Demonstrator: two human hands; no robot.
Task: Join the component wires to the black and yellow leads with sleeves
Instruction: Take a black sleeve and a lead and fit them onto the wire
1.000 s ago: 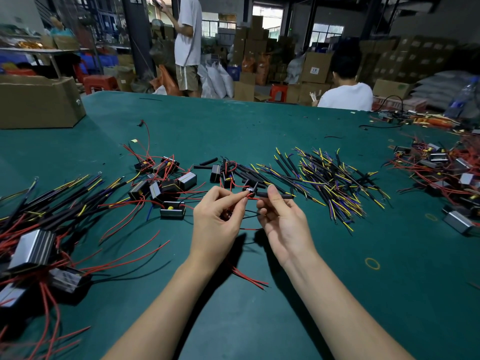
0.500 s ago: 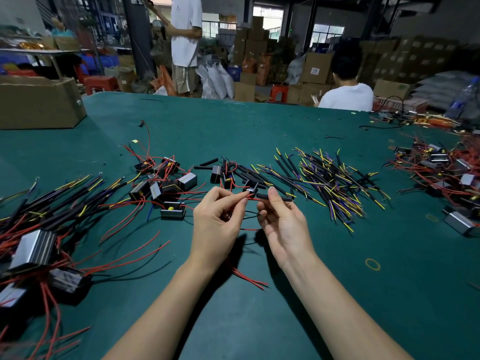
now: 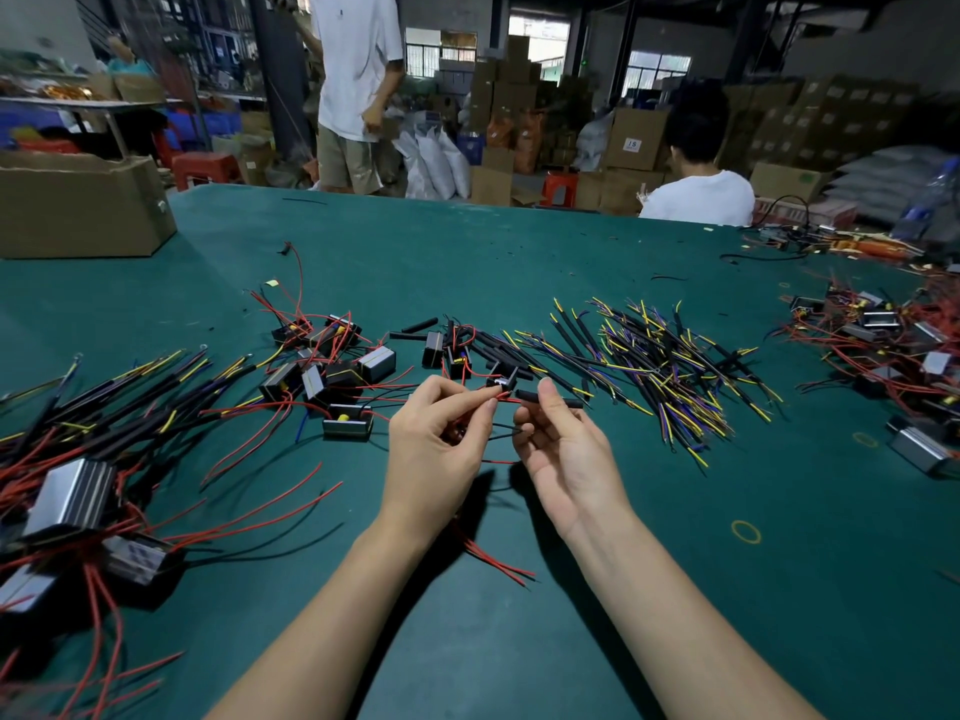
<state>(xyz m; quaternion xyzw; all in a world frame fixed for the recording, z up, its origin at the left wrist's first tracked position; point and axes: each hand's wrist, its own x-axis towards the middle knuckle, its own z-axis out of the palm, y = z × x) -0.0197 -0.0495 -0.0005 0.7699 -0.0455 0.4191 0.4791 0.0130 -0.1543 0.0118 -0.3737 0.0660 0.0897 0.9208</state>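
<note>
Covering green table (image 3: 519, 262): wire piles | cartons (image 3: 636, 137) behind (stacked) | left hand (image 3: 436, 449), right hand (image 3: 566, 449) pinching wires

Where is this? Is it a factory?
Probably a small workshop or warehouse: a big green table heaped with black and yellow leads and boxy components, with stacked cardboard boxes behind.

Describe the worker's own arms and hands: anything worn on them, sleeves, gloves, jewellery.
Both forearms are bare right down to the bottom edge of the head view, so no sleeve shows. The left hand and the right hand wear no gloves. No watch, bracelet or ring is visible on either wrist or on the fingers that show.
</note>
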